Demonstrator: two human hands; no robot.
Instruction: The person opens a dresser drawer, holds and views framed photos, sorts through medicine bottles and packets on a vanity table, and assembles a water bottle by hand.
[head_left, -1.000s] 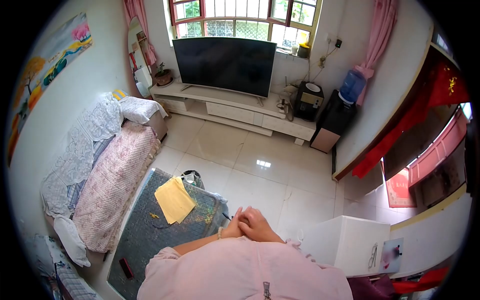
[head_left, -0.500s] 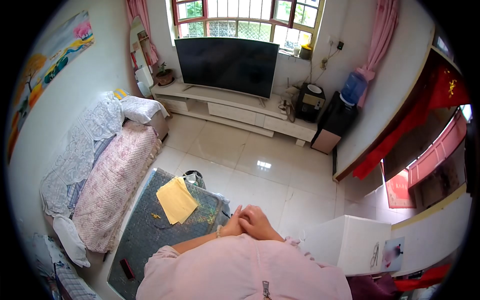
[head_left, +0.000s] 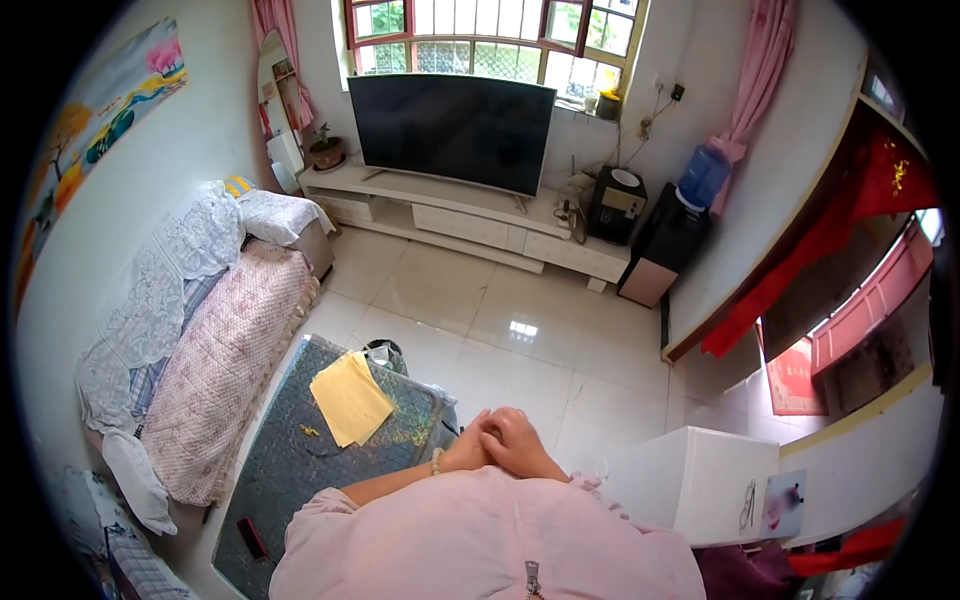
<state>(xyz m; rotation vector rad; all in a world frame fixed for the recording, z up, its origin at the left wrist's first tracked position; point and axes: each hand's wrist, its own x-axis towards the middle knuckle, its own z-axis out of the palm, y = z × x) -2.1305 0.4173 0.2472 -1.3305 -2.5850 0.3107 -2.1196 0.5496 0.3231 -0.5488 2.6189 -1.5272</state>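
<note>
My left hand [head_left: 462,453], with a beaded bracelet [head_left: 437,461] at its wrist, is clasped with my right hand [head_left: 522,446] in front of the pink zipped top [head_left: 480,535]. My fingers are closed around each other, and no object shows between them; the insides of both palms are hidden. Just left of my hands is a dark, patterned table [head_left: 275,455]. On it lie yellow sheets of paper [head_left: 351,399], a small yellow item [head_left: 309,430] too small to name, and a dark phone-like object with a red edge [head_left: 252,539].
A sofa with a quilted cover [head_left: 230,370] runs along the left wall. Ahead, a television [head_left: 450,130] stands on a low white cabinet [head_left: 465,226], near a water dispenser [head_left: 665,245]. Glasses [head_left: 747,504] lie on a white surface at right. A bin [head_left: 385,355] sits behind the table.
The view has shifted very slightly. My left fingers, a little raised before, now lie closer against my right hand. Nothing on the table has moved.
</note>
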